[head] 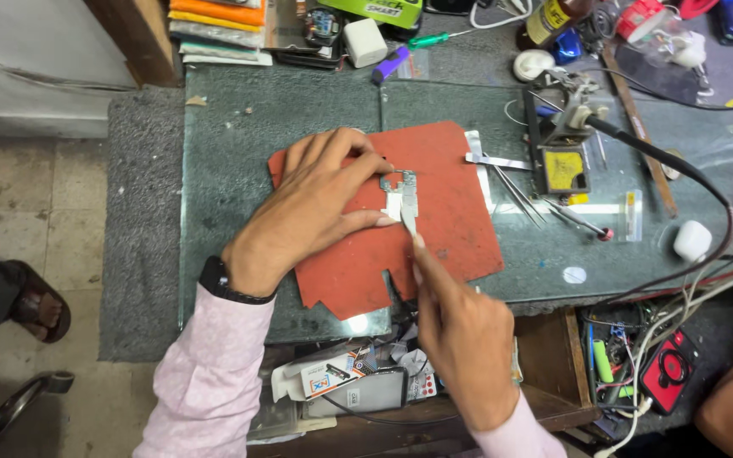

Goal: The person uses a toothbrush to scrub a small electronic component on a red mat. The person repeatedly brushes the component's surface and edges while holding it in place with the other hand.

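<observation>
An electronics repair workshop; the desk (239, 136) carries a soldering iron (638, 148) on its stand (563, 165), tweezers (515, 191), a screwdriver (434, 38), tangled wires (689, 297); a circuit board (401, 197) lies on a red mat (451, 195).

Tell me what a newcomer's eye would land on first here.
First the red mat in the middle of the glass-topped bench, where the left hand pins a small circuit board with fingertip and thumb. The right hand comes up from below and puts a thin metal tool to the board's lower edge. To the right, a soldering iron lies beside tweezers.
</observation>
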